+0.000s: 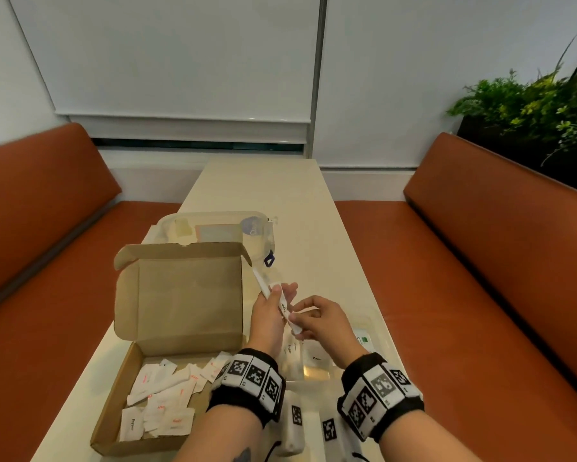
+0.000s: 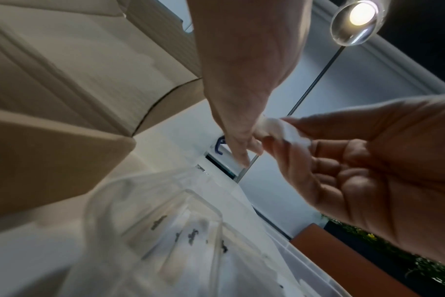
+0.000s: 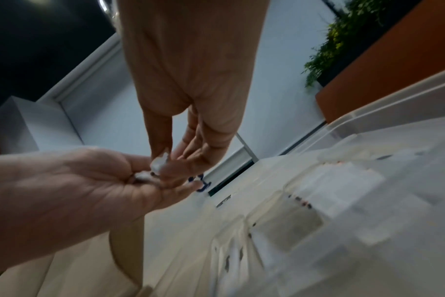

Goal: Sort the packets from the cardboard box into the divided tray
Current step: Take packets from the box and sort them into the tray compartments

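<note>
1. Head view: looks like we're mid-sort. Both hands are above the divided tray (image 1: 377, 331), which sits just right of the cardboard box (image 1: 180, 315). The left hand (image 1: 270, 315) is curled around a bunch of long sugar sticks (image 1: 282, 306), and the right hand (image 1: 323, 323) pinches the near end of one. Plenty of flat packets (image 1: 162, 400) are still in the box.
2. Left wrist view: right-hand fingertips (image 2: 272, 140) nip a white packet end right beside the left fingers; the tray is below, blurry.
3. Right wrist view: same pinch, with the left palm cupped underneath. My guess for the next move is pulling one stick free and dropping it into the tray's narrow stick slot, without dragging the others out.
</note>
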Available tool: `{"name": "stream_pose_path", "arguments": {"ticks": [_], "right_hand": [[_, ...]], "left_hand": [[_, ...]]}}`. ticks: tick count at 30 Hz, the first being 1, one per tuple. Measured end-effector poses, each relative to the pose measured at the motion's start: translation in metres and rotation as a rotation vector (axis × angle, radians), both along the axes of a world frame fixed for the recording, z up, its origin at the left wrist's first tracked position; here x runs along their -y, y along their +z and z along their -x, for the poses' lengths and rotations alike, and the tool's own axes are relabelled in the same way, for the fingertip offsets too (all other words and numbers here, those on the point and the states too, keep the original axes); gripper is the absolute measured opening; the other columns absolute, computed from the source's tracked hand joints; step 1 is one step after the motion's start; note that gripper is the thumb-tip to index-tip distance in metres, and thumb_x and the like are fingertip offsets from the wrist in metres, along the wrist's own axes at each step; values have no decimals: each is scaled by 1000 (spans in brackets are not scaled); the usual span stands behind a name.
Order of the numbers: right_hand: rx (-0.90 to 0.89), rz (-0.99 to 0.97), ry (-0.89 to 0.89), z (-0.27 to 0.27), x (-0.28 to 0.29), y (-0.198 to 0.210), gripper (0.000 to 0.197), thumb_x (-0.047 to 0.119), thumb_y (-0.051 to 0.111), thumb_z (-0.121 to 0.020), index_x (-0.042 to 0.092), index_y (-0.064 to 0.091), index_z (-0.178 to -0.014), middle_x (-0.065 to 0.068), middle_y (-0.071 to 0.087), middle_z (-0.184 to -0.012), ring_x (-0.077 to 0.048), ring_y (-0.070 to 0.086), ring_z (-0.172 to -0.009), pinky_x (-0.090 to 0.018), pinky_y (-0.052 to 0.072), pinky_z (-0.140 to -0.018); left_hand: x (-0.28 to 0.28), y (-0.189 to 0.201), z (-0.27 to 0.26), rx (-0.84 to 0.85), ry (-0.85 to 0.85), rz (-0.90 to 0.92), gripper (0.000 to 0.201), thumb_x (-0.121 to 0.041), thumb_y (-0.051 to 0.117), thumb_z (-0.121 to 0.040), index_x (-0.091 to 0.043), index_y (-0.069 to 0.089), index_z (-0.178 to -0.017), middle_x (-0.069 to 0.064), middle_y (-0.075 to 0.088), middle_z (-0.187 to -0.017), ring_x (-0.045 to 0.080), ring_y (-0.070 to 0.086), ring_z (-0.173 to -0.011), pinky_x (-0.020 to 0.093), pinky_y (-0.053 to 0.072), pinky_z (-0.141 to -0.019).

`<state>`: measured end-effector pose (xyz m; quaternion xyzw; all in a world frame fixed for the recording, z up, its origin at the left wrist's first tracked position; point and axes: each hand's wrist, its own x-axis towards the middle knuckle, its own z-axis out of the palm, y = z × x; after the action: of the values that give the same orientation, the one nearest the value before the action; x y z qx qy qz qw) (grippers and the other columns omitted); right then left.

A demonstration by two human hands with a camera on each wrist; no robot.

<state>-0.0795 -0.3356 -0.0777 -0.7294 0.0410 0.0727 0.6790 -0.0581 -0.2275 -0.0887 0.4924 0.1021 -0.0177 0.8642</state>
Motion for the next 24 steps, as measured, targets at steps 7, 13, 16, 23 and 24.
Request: {"name": "stream_pose_path", "arguments": {"ticks": [7,13,16,23,24], "right_hand": [[187,162,-170,-5,30,14,13,3,58,-86,11,67,-86,-7,66,-70,-9,60,-57,-18,51,-57],[277,164,-300,-7,41,22,4,10,67,-86,7,67,-85,-3,65,-67,-6,58,-50,-13,47,-52],[350,264,-320,-7,41,30,9,16,72,-82,10,67,-79,2,63,-62,1,53,-49,-11,45,-51],[414,437,-185,-13,42,51,10,18,73,-82,14,66,-75,1,59,-61,-7,50,-54,-16,43,-55],[408,421,-200,-13,43,50,9,17,72,-82,13,66,-76,1,60,-61,-6,50,-53,-14,43,-54]], "left_hand": [[8,-2,1,-78,72,-123,24,-12,41,-100,-8,62,-88,3,53,-74,10,46,-63,20,41,-57],[16,2,3,-126,46,-112,14,-14,47,-99,-8,59,-96,4,58,-75,3,28,-40,14,26,-35],[14,4,4,-157,27,-167,22,-23,46,-100,-6,60,-98,4,56,-73,5,26,-41,15,24,-34],[6,-1,14,-100,-181,-172,39,-47,59,-89,-12,67,-105,2,68,-93,5,25,-43,16,23,-38],[6,-1,15,-69,-199,-188,35,-43,64,-86,-12,67,-103,2,70,-94,4,25,-42,16,24,-37]]}}
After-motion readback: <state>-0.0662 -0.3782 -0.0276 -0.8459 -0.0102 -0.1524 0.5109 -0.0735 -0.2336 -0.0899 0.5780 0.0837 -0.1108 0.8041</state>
